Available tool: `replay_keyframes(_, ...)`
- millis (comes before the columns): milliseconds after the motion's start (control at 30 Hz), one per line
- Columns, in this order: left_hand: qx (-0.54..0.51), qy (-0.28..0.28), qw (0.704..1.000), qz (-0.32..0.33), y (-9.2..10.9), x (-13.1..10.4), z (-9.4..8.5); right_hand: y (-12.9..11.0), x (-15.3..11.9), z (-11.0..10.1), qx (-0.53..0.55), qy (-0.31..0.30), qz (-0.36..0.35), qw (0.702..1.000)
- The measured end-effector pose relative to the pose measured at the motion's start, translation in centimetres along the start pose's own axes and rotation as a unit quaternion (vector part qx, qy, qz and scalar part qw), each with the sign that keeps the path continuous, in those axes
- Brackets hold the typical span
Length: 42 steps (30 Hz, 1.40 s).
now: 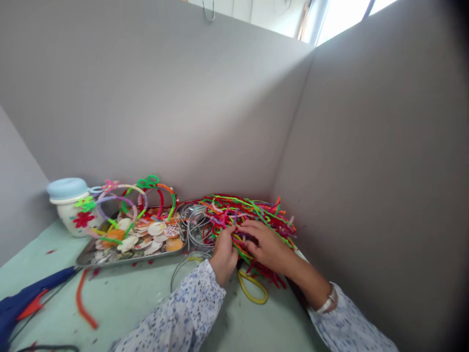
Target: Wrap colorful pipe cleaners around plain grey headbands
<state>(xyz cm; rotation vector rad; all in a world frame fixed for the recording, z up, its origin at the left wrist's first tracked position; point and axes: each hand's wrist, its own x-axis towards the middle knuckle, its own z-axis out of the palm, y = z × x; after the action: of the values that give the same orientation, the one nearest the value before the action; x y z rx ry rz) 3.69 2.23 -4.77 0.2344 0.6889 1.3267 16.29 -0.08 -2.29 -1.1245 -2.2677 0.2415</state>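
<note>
A big tangled pile of fuzzy pipe cleaners (264, 210) in red, green, pink, orange and purple lies at the back right. Both of my hands are at its near side. My left hand (224, 254) is closed, thumb and fingers pinching among the pipe cleaners. My right hand (269, 247) reaches over from the right with curled fingers closed on pipe cleaners; which strands they grip is partly hidden. Coils of silver wire (198, 227) lie just left of the pile. Below my hands, a yellow loop handle (253, 289) sticks out from under the strands.
A metal tray (120, 261) holds shells (156, 234) and several pipe-cleaner-wrapped headbands (128, 190). Behind it stands a white jar (71, 208) with a blue lid. A blue-and-red glue gun (29, 300) and an orange strip (84, 303) lie at left. Grey partitions (183, 112) enclose the table.
</note>
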Motion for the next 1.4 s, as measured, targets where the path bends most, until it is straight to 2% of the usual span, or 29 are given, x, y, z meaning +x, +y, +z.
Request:
replay_keyframes(133,0.001,-0.004,1.0,-0.021,0.1,-0.9,0.4,2.2,0.9,-2.1,-0.031,0.062,0.075,0.995)
replay_keyframes(200,0.0,-0.005,1.0,-0.024,0.2,-1.1,0.6,2.9,1.7,-2.6,-0.061,0.068,0.079,0.993)
replay_keyframes(267,-0.002,-0.005,1.0,-0.025,0.2,-1.2,0.6,3.3,2.8,-2.5,-0.108,0.064,0.057,0.99)
replay_keyframes(467,0.003,-0.001,1.0,-0.028,0.1,-0.9,0.4,3.7,5.7,-0.6,-0.129,0.021,0.024,0.991)
replay_keyframes(600,0.012,-0.009,1.0,-0.02,0.0,-0.9,0.3,4.6,6.6,-0.4,-0.135,0.027,0.044,0.99)
replay_keyframes(733,0.035,-0.025,0.999,-0.014,0.5,-0.7,0.9,5.5,6.9,-1.5,-0.131,0.077,0.103,0.983)
replay_keyframes(867,0.093,-0.027,0.995,-0.038,2.3,0.2,2.0,5.8,7.0,-2.8,-0.109,0.123,0.158,0.974)
replay_keyframes(1033,0.2,-0.019,0.976,-0.08,4.3,1.0,2.5,5.5,7.0,-3.2,-0.059,0.146,0.165,0.974)
replay_keyframes(1233,0.308,-0.032,0.947,-0.086,3.8,0.8,1.7,5.4,7.3,-3.2,0.012,0.175,0.162,0.971)
replay_keyframes(1400,0.357,-0.03,0.929,-0.088,3.0,1.3,1.0,5.9,7.6,-4.0,0.101,0.206,0.18,0.956)
